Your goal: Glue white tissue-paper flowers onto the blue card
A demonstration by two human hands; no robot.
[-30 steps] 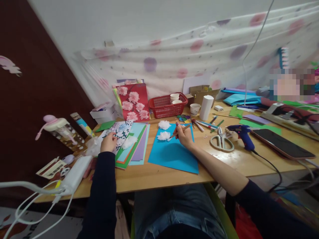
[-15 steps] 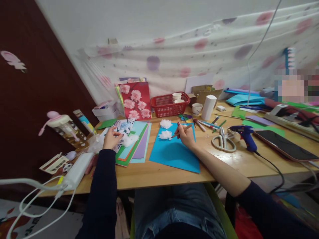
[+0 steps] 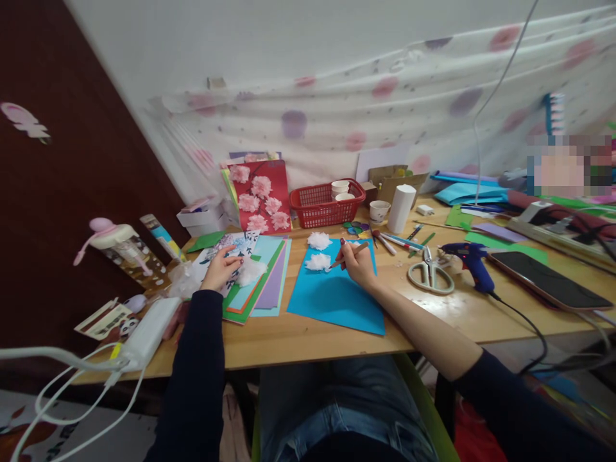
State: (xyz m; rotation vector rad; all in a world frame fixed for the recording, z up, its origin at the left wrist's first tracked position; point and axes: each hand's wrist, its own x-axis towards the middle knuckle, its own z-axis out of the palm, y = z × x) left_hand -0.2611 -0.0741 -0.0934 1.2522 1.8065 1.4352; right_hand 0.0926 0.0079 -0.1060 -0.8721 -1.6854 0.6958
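My right hand (image 3: 356, 264) grips a slim brown pencil (image 3: 362, 248). Its tip points at the lower of two white cotton-like tufts (image 3: 318, 262), which lie along the left edge of a bright blue sheet (image 3: 337, 298). The upper tuft (image 3: 318, 240) is just behind it. Over to the left, my left hand (image 3: 221, 269) reaches across a patterned paper, fingers apart, its fingertips at the edge of a loose white fluffy clump (image 3: 251, 271). That clump rests on a stack of coloured papers (image 3: 268, 292). Whether the fingertips hold any fibres I cannot tell.
Behind the sheet stand a red basket (image 3: 327, 206) with paper cups and a white roll (image 3: 401, 209). Scissors (image 3: 430, 276), a blue glue gun (image 3: 474, 266) and a phone (image 3: 548, 279) lie to the right. A bottle (image 3: 125, 250) and a power strip (image 3: 150, 330) are leftward.
My left hand has shifted slightly right, its fingers reaching to the loose white clump. My right hand and the pencil stay almost in the same place by the lower tuft.
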